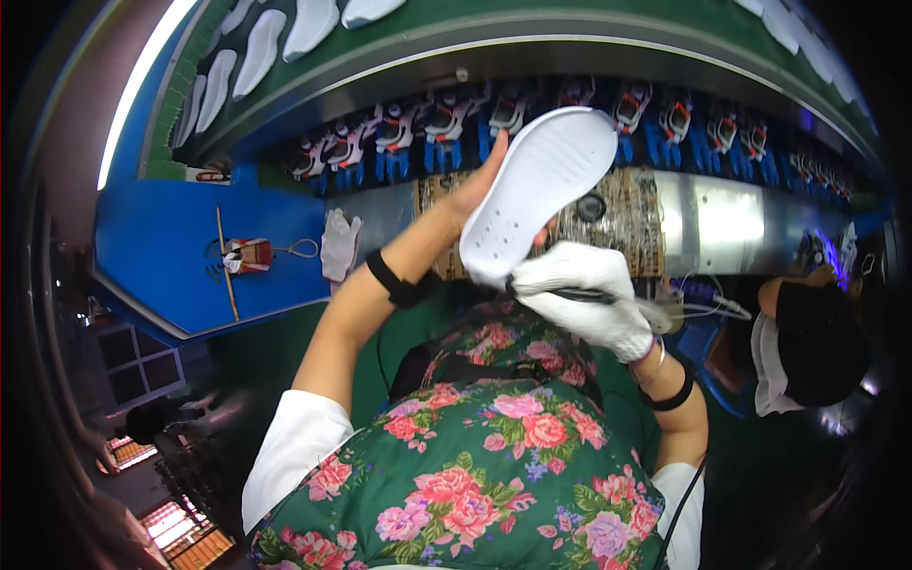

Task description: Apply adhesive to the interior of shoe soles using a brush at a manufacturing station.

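1. Your left hand (475, 185) is bare and closed on the white shoe sole (539, 190), gripping its edge and holding it raised in front of you, perforated face toward you
2. Your right hand (584, 294), in a white glove, is wrapped around a slim dark pen-like tool (570, 295); the tool's tip sits at the heel end of the sole, right where your two hands meet
3. The sole looks light and somewhat flexible, judging by its thin moulded shape, so it should bend if pressed at mid-length; gripping it by the edge near the heel, close to the tool, would likely keep it steadier
4. Its surface looks smooth and matte, probably not very slippery, but easy to mark, so bare fingers are best kept on the rim
5. Beyond your hands, a metal table (722, 218) carries a woven mat (636, 214); above it hangs a row of blue clamps (427, 133)
6. Further up from your left hand, more white soles (285, 33) lie on a green belt (456, 38)
7. Off to the side of your right hand, another person in a dark cap (817, 342) is bent over their own work
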`<control>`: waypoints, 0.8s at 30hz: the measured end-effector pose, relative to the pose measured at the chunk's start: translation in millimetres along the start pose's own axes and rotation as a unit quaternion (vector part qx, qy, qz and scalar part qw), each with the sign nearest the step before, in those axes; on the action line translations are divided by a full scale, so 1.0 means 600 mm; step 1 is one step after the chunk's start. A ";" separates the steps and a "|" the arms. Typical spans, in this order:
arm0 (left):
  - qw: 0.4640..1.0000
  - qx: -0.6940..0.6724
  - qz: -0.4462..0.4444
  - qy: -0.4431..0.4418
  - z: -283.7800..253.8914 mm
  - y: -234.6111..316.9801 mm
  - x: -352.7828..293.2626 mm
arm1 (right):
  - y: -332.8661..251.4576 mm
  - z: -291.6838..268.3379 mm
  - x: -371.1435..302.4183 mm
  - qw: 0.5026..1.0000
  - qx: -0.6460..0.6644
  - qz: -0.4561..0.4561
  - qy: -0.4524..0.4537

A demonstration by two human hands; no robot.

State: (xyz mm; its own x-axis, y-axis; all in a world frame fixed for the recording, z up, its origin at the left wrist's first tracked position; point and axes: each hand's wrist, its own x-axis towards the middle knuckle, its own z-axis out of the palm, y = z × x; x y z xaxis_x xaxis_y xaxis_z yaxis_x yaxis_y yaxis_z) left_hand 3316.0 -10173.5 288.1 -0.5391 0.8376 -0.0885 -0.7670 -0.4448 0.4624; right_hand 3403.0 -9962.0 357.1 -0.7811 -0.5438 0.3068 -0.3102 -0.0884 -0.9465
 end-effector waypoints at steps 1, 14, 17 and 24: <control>0.999 -0.025 0.024 -0.002 -0.002 -0.006 0.000 | -0.005 -0.011 -0.002 0.995 0.048 0.080 0.029; 0.979 -0.176 0.101 -0.021 -0.001 -0.125 -0.015 | -0.018 -0.068 0.009 0.969 -0.200 0.011 0.145; 0.953 -0.271 0.130 0.037 0.053 -0.108 -0.015 | -0.027 -0.061 -0.010 0.956 -0.242 0.010 0.164; 0.938 -0.305 0.163 0.010 0.092 -0.125 -0.011 | -0.047 -0.059 0.004 0.940 -0.242 -0.076 0.226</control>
State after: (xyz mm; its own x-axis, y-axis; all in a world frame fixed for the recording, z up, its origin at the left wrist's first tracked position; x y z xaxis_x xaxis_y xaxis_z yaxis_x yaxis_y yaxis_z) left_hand 3395.9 -10128.3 302.5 -0.7809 0.6227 -0.0497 -0.6139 -0.7797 -0.1231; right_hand 3390.8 -9931.5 388.0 -0.8247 -0.1347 0.5494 -0.5613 0.3144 -0.7656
